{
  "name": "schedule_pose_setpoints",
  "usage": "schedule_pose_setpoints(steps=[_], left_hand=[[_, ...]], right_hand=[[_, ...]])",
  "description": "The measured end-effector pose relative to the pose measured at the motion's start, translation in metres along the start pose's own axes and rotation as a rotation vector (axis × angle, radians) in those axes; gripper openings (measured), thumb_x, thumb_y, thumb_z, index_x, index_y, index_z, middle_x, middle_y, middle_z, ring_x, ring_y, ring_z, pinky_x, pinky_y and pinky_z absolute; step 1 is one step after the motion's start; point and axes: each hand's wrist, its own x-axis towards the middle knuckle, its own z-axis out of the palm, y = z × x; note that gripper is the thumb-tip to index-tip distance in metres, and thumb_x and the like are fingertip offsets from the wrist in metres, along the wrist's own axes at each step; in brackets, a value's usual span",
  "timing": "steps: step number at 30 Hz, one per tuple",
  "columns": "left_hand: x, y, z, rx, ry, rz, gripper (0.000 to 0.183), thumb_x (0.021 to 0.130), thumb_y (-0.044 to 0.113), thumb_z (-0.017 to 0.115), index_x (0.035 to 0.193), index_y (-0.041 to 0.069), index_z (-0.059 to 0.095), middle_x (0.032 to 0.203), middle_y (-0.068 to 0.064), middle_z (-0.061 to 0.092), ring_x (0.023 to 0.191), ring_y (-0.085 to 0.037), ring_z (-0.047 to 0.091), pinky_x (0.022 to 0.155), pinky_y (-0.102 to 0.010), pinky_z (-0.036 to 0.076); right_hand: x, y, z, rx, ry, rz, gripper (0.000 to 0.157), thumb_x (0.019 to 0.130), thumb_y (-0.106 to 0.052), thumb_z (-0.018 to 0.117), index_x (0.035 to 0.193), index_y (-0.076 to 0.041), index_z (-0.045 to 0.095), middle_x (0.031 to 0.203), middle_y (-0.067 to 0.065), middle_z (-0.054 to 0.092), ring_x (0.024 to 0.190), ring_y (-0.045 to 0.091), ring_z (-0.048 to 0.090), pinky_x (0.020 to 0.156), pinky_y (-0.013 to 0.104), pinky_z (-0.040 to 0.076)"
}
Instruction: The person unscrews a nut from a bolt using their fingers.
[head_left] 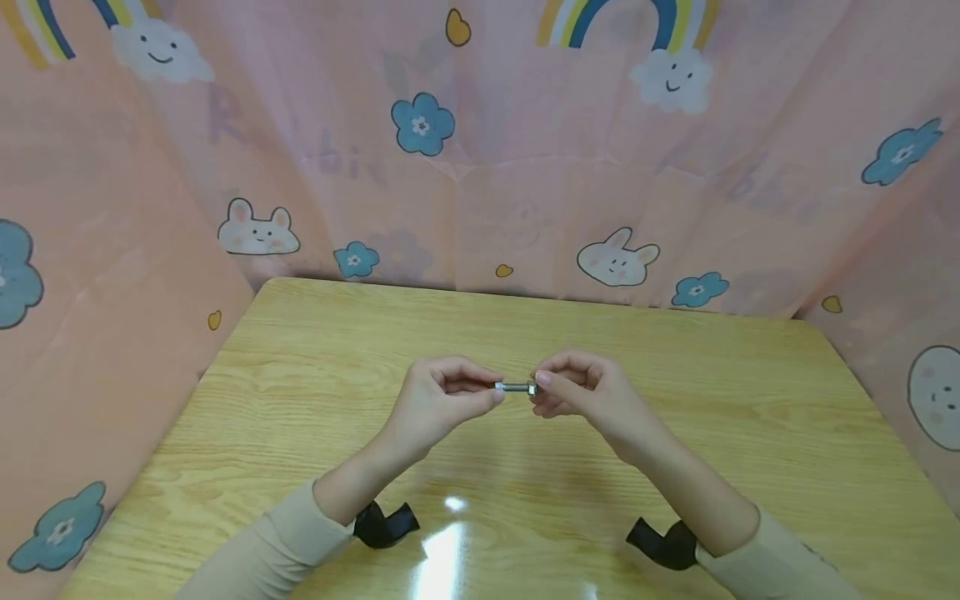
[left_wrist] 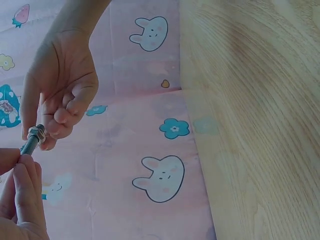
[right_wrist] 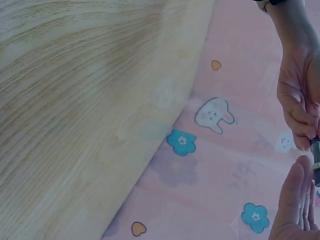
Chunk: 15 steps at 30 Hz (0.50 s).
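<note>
A silver bolt (head_left: 516, 387) lies nearly level between my two hands above the table in the head view. My left hand (head_left: 438, 400) pinches its left end between thumb and fingertips, which hide that end. A hex nut (head_left: 532, 389) sits around the shank near the right end, and the bolt's tip pokes out past the nut (left_wrist: 36, 133) in the left wrist view. Thumb and forefinger of my right hand (head_left: 588, 392) are at the nut, pinching it from the right. At the right wrist view's edge, the bolt (right_wrist: 316, 150) is partly cut off.
Beneath both hands is a light wood-grain table (head_left: 337, 350) with a bright glare patch near its front. Pink printed cloth (head_left: 510, 167) hangs behind it and along both sides. Black straps (head_left: 386, 525) show at both wrists.
</note>
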Motion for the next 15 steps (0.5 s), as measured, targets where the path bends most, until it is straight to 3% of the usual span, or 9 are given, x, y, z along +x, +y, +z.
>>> schedule_pose_setpoints(steps=[4,9,15], left_hand=[[-0.0004,0.0009,0.0004,0.004,-0.015,-0.003,0.018,0.081,0.001,0.07,0.096,-0.008,0.068,0.092,-0.014,0.068,0.077,-0.019,0.067,0.071,-0.032,0.056],[-0.0005,0.0009,0.0004,0.006,-0.021,-0.003,0.018,0.081,0.001,0.07,0.097,-0.007,0.067,0.092,-0.014,0.068,0.078,-0.019,0.067,0.071,-0.032,0.056],[-0.0004,-0.0015,0.0022,0.01,-0.025,0.002,0.019,0.081,0.002,0.07,0.097,-0.007,0.068,0.091,-0.014,0.068,0.077,-0.02,0.067,0.071,-0.032,0.056]], right_hand=[[-0.0004,-0.0007,0.0006,-0.002,-0.001,0.021,0.026,0.091,-0.012,0.062,0.101,0.011,0.057,0.081,0.007,0.067,0.075,0.018,0.067,0.074,0.036,0.056],[-0.0018,0.0,-0.0015,-0.028,-0.015,-0.023,0.024,0.086,-0.006,0.066,0.103,0.008,0.058,0.092,0.007,0.065,0.082,0.016,0.065,0.078,0.033,0.054],[-0.001,0.0004,-0.0026,-0.016,-0.053,0.0,0.025,0.092,-0.011,0.059,0.107,0.01,0.056,0.088,0.011,0.066,0.079,0.021,0.067,0.077,0.039,0.055]])
